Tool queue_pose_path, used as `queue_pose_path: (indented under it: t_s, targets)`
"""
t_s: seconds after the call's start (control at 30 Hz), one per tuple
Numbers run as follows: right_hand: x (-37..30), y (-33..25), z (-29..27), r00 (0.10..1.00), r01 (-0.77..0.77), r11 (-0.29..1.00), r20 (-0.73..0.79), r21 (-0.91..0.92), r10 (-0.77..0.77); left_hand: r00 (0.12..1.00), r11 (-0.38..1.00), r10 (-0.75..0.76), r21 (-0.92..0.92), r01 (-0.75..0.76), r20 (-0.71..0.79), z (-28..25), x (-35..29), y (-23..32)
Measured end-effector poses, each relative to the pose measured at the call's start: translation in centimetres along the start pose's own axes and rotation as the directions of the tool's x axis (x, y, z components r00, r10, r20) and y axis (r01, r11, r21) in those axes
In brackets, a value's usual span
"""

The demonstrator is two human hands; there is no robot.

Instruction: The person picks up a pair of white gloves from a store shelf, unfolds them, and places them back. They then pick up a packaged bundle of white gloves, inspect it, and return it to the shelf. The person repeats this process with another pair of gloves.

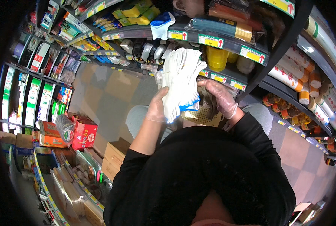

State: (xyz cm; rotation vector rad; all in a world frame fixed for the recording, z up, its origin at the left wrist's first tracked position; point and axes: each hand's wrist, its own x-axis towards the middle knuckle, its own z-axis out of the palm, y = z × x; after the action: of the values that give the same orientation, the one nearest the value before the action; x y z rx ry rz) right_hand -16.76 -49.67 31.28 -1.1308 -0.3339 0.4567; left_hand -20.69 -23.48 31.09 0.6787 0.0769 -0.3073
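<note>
Aisle: checkered floor [100,90] is flanked by packed shelves [190,35]; price tags [211,40] are fixed along the shelf edges.
Gloves: a white bundle [181,75], edged in blue at the lower end, is held up before the shelves, over the gap between the knees.
Left hand: thin clear plastic is worn; the bundle's left edge is clamped by the left hand [157,104], thumb in front, the other fingers hidden behind.
Right hand: clear plastic is worn here too; the right hand [221,97] is bent, fingertips just beside the bundle's right edge; whether they are closed on anything cannot be told.
Below: a gold perforated piece [202,116] is seen under the bundle.
Left side: a red box [85,133] is set near an open carton [115,156].
</note>
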Motion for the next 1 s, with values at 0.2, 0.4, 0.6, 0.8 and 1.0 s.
queue_pose_path:
  t_s: [0.2,0.4,0.6,0.8,1.0]
  targets:
    - [-0.2,0.1,-0.1,0.985,-0.127,0.992,0.116,-0.012,0.128,0.999,0.986,0.021,0.165,-0.025,0.024,2.2,0.3,-0.7]
    - [-0.6,0.0,0.7,0.979,-0.155,0.949,0.169,0.276,0.111,0.98,0.765,0.198,0.627,-0.15,-0.007,3.3,0.1,-1.3]
    - [-0.5,1.1,0.2,0.98,-0.077,0.936,0.2,0.343,0.007,0.781,-0.078,0.591,0.979,-0.19,0.199,5.5,-0.8,-1.2]
    - [-0.5,1.4,0.6,0.982,-0.086,0.921,0.188,0.38,0.014,0.814,-0.45,0.414,0.869,-0.206,0.407,6.5,-2.4,-0.7]
    - [-0.3,1.5,1.0,0.997,0.023,0.935,0.063,0.353,-0.048,0.855,-0.553,0.352,0.822,-0.139,0.381,9.3,-2.5,-1.9]
